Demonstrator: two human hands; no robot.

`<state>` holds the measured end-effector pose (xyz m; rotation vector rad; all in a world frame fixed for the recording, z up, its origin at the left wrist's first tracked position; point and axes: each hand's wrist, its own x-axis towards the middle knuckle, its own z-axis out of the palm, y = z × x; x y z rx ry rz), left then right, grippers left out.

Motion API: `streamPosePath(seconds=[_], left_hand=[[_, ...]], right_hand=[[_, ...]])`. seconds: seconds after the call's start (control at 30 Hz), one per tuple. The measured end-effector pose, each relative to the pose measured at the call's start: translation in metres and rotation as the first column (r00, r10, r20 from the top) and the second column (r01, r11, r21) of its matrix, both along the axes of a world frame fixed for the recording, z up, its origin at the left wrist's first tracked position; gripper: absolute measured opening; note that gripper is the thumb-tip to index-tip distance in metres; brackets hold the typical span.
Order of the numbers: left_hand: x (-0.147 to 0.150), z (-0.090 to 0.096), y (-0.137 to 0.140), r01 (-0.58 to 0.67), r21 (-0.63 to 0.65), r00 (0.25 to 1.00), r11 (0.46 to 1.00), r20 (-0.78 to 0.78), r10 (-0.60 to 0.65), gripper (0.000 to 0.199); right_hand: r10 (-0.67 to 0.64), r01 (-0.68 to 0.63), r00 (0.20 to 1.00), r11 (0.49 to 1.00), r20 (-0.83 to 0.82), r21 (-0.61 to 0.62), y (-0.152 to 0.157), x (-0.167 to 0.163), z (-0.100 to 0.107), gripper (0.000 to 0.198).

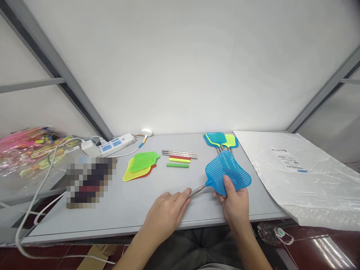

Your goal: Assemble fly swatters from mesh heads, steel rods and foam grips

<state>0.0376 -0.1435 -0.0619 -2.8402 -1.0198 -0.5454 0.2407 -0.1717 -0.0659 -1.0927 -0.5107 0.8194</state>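
Note:
A blue fly swatter (213,170) is held between both hands above the table's front part. My left hand (168,210) is closed round its metal rod, and my right hand (235,202) pinches the perforated head with the thumb on top. Left of centre lie loose swatter heads: a green one (143,161), a yellow one (129,173) and a red one (153,168) partly covered. Near them are several metal rods (180,154), a yellow handle (180,160), a green handle (177,165) and a mostly hidden red handle. Fly swatters with blue and yellow heads (230,140) are piled behind my right hand.
White padded packaging (303,180) with a label overhangs the table's right side. At left are a power strip (118,144), white cables, a pixelated object (91,183) and bags of colourful items (33,153). A wall (180,67) rises behind the table.

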Motion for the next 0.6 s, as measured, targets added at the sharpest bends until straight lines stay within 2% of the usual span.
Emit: streamPosePath(seconds=[0.13, 0.23, 0.47, 0.6], left_hand=[[0.002, 0.002, -0.003, 0.014, 0.021, 0.999, 1.0, 0.045, -0.015, 0.032], [0.006, 0.004, -0.011, 0.016, 0.024, 0.998, 1.0, 0.053, -0.017, 0.031], [0.012, 0.009, -0.023, 0.025, 0.012, 0.996, 1.0, 0.085, -0.026, 0.029], [0.009, 0.019, -0.025, 0.006, -0.01, 0.995, 1.0, 0.1, -0.005, 0.031]], right_hand=[[0.165, -0.16, 0.983, 0.985, -0.083, 0.062, -0.001, -0.003, 0.003, 0.029], [0.264, -0.257, 0.962, 0.963, -0.076, 0.087, -0.004, -0.003, 0.004, 0.03], [0.296, -0.294, 0.955, 0.949, 0.001, 0.114, -0.014, 0.0, 0.009, 0.034], [0.304, -0.298, 0.952, 0.945, -0.026, 0.133, -0.014, -0.004, 0.015, 0.032]])
